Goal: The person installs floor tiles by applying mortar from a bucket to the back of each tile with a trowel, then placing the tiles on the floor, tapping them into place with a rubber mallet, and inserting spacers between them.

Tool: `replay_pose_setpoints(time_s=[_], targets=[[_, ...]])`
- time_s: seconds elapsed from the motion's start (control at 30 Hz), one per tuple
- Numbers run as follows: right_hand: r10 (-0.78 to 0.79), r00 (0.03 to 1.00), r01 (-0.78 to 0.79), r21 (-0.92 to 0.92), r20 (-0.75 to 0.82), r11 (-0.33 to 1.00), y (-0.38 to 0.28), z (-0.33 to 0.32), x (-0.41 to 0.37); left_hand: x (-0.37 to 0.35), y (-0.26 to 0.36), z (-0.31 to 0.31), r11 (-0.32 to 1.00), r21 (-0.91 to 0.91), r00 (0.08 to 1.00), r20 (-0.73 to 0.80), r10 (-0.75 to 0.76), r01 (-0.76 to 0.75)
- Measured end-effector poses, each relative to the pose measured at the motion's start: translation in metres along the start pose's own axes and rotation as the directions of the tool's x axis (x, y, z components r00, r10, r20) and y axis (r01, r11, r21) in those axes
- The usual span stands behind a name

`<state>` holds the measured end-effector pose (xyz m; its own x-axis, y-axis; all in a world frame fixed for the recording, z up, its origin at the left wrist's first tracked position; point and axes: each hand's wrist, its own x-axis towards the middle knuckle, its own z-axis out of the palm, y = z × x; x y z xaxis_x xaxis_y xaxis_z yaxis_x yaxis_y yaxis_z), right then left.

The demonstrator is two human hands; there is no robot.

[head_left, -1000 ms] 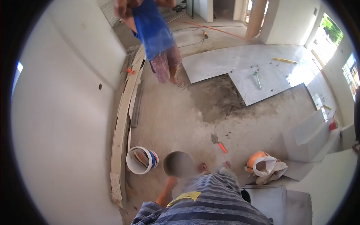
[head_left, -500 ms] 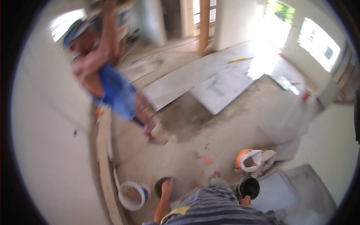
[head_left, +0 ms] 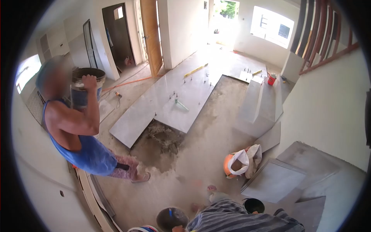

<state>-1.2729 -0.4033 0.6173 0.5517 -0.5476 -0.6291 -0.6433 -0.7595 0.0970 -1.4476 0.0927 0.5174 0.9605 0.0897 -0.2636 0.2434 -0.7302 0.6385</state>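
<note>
At the bottom edge, my left hand (head_left: 178, 229) shows only in part, closed at the near rim of a dark bucket (head_left: 164, 222). A small blue object (head_left: 170, 212) shows inside that bucket. To the right of my striped shirt, my right hand (head_left: 255, 212) grips the near rim of a dark green bucket (head_left: 254, 205), the thumb over its edge. What the green bucket holds is too dark to make out. A white bucket's rim (head_left: 143, 228) shows beside the left one, cut off by the frame.
A person in a blue tank top (head_left: 91, 154) stands at left, a large bucket (head_left: 85, 87) on the shoulder. Ahead lie pale floor tiles (head_left: 135, 127) beside bare mortar (head_left: 154, 149). An open sack (head_left: 238, 162) and stacked tiles (head_left: 276, 179) are on the right.
My view has steadied and turned, so the room sits differently in it. Both my hands remain at their buckets. The person at left appears nearer, with the shouldered bucket now plainly visible.
</note>
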Motion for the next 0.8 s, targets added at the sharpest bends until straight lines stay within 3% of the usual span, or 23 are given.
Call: replay_pose_setpoints(time_s=[0.07, 0.1, 0.13, 0.2, 0.3, 0.4, 0.5, 0.53, 0.57, 0.63, 0.67, 0.7, 0.73, 0.77, 0.8], targets=[[-0.01, 1.0, 0.01, -0.016, 0.018, 1.0, 0.008, -0.01, -0.007, -0.002, 0.001, -0.002, 1.0, 0.023, 0.999, -0.032, -0.006, 0.007], [-0.011, 1.0, 0.011, -0.021, 0.018, 1.0, 0.01, -0.015, -0.011, 0.011, 0.007, -0.001, 0.764, -0.487, 0.902, 0.143, -0.408, 0.423], [-0.012, 1.0, 0.013, -0.028, 0.02, 1.0, 0.011, -0.018, -0.013, 0.027, 0.029, -0.015, 0.16, -0.81, 0.621, 0.289, -0.728, 0.565], [-0.02, 1.0, 0.02, -0.047, 0.012, 0.999, 0.012, -0.026, -0.017, 0.038, 0.041, -0.037, 0.305, -0.768, 0.667, 0.206, -0.716, 0.564], [-0.046, 0.999, 0.045, -0.061, -0.013, 0.997, 0.008, -0.029, -0.015, 0.061, 0.043, -0.043, 0.218, -0.852, 0.594, 0.128, -0.794, 0.476], [-0.073, 0.995, 0.069, -0.058, -0.068, 0.996, -0.007, -0.031, -0.017, 0.072, 0.036, -0.041, 0.146, -0.892, 0.573, 0.144, -0.807, 0.429], [-0.138, 0.968, 0.134, -0.031, -0.208, 0.99, -0.028, -0.025, -0.006, 0.074, 0.04, -0.041, 0.277, -0.792, 0.579, 0.115, -0.807, 0.543], [-0.156, 0.953, 0.155, -0.026, -0.261, 0.988, -0.033, -0.024, -0.003, 0.069, 0.029, -0.035, 0.422, -0.724, 0.682, 0.092, -0.725, 0.546], [-0.173, 0.933, 0.174, -0.025, -0.316, 0.984, -0.038, -0.029, -0.007, 0.067, 0.027, -0.032, 0.402, -0.721, 0.676, 0.125, -0.726, 0.564], [-0.101, 0.97, 0.122, 0.086, -0.221, 0.989, -0.05, -0.038, -0.005, 0.059, 0.032, -0.027, 0.357, -0.717, 0.66, 0.189, -0.727, 0.598], [-0.053, 0.982, 0.09, 0.204, -0.182, 0.975, -0.052, -0.037, 0.0, 0.056, 0.025, -0.022, 0.46, -0.695, 0.744, 0.162, -0.648, 0.553], [0.01, 0.991, 0.042, 0.371, -0.135, 0.928, -0.055, -0.036, 0.005, 0.05, 0.01, -0.011, 0.554, -0.668, 0.815, 0.139, -0.563, 0.497], [0.107, 0.993, -0.051, 0.64, -0.049, 0.767, -0.061, -0.034, 0.011, 0.043, 0.001, -0.006, 0.606, -0.643, 0.842, 0.117, -0.526, 0.468], [0.203, 0.976, -0.16, 0.883, 0.076, 0.441, -0.067, -0.033, 0.017, 0.037, -0.009, -0.001, 0.656, -0.616, 0.867, 0.094, -0.489, 0.437], [0.291, 0.933, -0.225, 0.974, 0.21, 0.017, -0.075, -0.032, 0.023, 0.033, -0.014, 0.002, 0.677, -0.591, 0.866, 0.074, -0.494, 0.437]])
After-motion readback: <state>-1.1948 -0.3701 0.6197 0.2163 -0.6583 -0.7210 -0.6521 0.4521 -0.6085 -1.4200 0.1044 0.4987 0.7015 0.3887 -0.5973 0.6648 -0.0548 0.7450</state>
